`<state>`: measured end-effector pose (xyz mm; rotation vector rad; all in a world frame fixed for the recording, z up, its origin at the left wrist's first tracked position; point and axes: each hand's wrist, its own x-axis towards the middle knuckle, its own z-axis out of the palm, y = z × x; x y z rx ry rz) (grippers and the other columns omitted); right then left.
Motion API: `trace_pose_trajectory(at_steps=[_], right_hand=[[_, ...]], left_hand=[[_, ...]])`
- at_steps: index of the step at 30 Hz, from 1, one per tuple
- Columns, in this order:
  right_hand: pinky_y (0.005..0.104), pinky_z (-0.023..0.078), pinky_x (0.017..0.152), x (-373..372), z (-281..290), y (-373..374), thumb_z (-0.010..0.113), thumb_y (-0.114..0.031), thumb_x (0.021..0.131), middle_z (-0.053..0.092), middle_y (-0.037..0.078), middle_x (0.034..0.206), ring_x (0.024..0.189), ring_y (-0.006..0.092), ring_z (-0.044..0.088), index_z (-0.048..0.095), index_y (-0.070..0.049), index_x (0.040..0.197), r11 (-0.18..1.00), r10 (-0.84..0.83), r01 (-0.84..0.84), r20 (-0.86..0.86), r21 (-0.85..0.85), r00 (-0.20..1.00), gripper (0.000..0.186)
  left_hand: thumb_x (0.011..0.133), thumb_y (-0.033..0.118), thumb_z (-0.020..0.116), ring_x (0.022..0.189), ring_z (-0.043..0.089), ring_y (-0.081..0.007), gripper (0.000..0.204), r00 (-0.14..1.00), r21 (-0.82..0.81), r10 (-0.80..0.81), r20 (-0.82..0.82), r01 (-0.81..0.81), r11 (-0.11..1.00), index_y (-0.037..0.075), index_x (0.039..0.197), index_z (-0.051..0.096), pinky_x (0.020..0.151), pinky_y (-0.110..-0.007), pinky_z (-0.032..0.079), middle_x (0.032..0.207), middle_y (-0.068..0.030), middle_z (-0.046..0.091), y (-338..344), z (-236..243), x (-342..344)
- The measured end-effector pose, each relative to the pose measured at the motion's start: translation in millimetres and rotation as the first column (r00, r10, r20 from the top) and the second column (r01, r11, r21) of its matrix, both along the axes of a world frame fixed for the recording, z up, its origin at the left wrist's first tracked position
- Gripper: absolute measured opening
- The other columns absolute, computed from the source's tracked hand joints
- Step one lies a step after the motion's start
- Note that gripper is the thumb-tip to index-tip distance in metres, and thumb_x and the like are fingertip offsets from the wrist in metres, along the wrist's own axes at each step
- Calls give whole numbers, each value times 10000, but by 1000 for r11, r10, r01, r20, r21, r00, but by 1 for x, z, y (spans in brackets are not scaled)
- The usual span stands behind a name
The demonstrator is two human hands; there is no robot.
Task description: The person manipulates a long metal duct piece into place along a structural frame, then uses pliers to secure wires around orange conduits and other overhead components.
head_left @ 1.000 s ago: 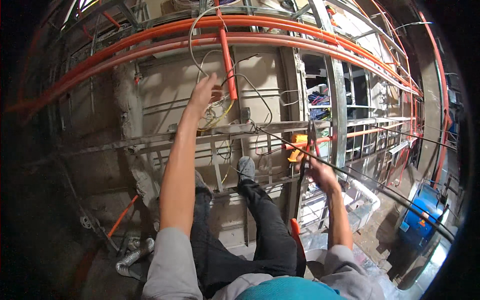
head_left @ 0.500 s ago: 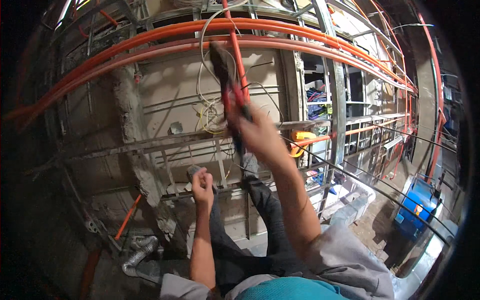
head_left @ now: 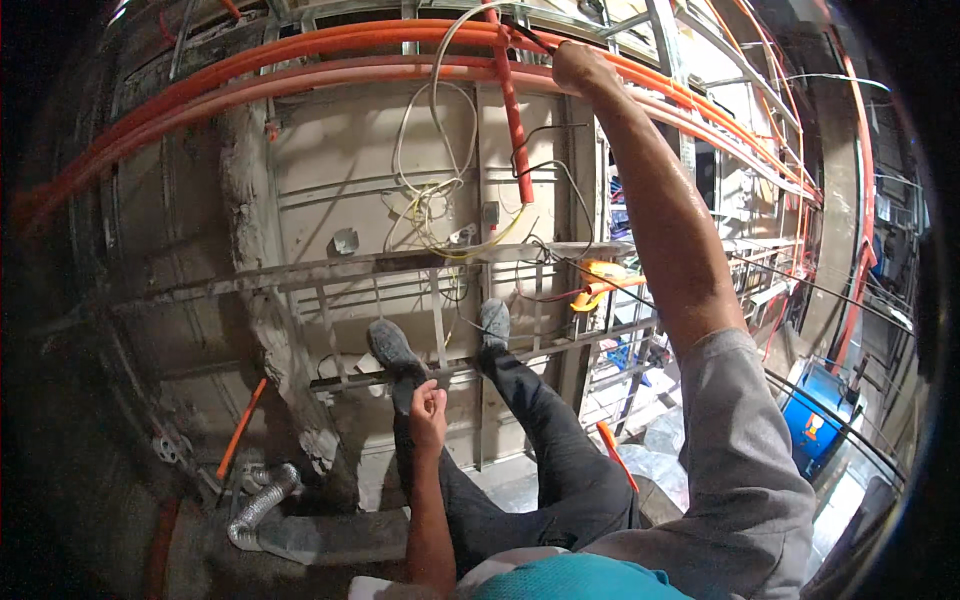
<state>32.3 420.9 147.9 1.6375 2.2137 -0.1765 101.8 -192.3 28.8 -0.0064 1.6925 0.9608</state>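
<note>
The work in hand is at the vertical orange conduit [head_left: 513, 120], which hangs down in front of the concrete wall [head_left: 350, 170] from the bundle of long orange conduits [head_left: 300, 60] that run across the top of the view. The right hand [head_left: 578, 68] is raised to the place where this vertical piece meets the bundle. It is closed around something there, probably the conduit or a dark tool, but the view is too small and too bent at this point to tell which.

A loop of white cable [head_left: 440, 100] comes out near the top of the vertical conduit and falls to a tangle of white and yellow wires [head_left: 445, 225] by a small box on the wall. Thin black wires [head_left: 545, 165] hang loose beside it. I judge that the conduits are already in place, while the wires are not yet tidied or connected, so the work seems to be in the middle and not near the end.

The left hand [head_left: 428, 405] is low, in front of the knees, with the fingers curled narrow; I cannot tell if it holds a small thing.

Both shoes [head_left: 392, 345] stand on a metal stud frame [head_left: 400, 270]. An orange tool [head_left: 600, 280] lies on the frame to the right. Lower left there is a grey flexible duct [head_left: 260, 500], and far right a blue machine [head_left: 815, 425].
</note>
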Motion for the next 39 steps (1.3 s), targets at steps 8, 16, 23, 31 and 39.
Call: trace_pose_trajectory(at_steps=[8, 16, 23, 31, 39], right_hand=[[511, 526, 939, 3, -5, 12, 510, -112, 896, 652, 197, 1261, 1167, 368, 637, 652, -72, 1252, 992, 112, -100, 169, -80, 979, 385], [612, 481, 879, -16, 5, -16, 480, -277, 974, 678, 177, 1229, 1129, 333, 654, 704, -109, 1175, 874, 377, -478, 496, 90, 782, 344], [514, 525, 899, 21, -24, -2, 490, -214, 949, 692, 233, 1127, 1050, 404, 675, 673, -48, 1159, 992, 128, -129, 42, 10, 991, 324], [300, 373, 497, -66, 15, -198, 729, -341, 887, 489, -29, 612, 537, 104, 470, 614, -108, 777, 570, -476, -97, -424, -816, 770, 282], [358, 429, 577, -39, 53, -291, 749, -294, 859, 536, 24, 694, 646, 192, 523, 556, -86, 884, 526, -494, -277, -554, -804, 670, 285]], left_hand=[[981, 158, 633, 828, 590, -130, 336, 997, 78, 77, 19, -79, 994, -8, 1264, 560, 749, -280, 482, 918, -47, 634, -17, -22, 15], [979, 201, 637, 835, 607, -151, 362, 968, 67, 206, 147, -217, 974, -8, 1266, 562, 773, -305, 494, 987, -67, 638, -40, -16, 4], [986, 209, 630, 958, 630, -175, 365, 926, 147, 356, 129, -372, 916, 0, 1276, 552, 848, -316, 513, 1074, -72, 639, -50, 19, -35], [982, 288, 650, 943, 617, -171, 421, 877, -104, 473, -83, -480, 871, 41, 1307, 549, 835, -327, 516, 1083, -65, 619, -123, 56, -110], [995, 234, 608, 877, 609, -180, 351, 864, -173, 504, 23, -493, 853, 42, 1283, 550, 773, -330, 516, 1027, -73, 592, -174, 12, -86]])
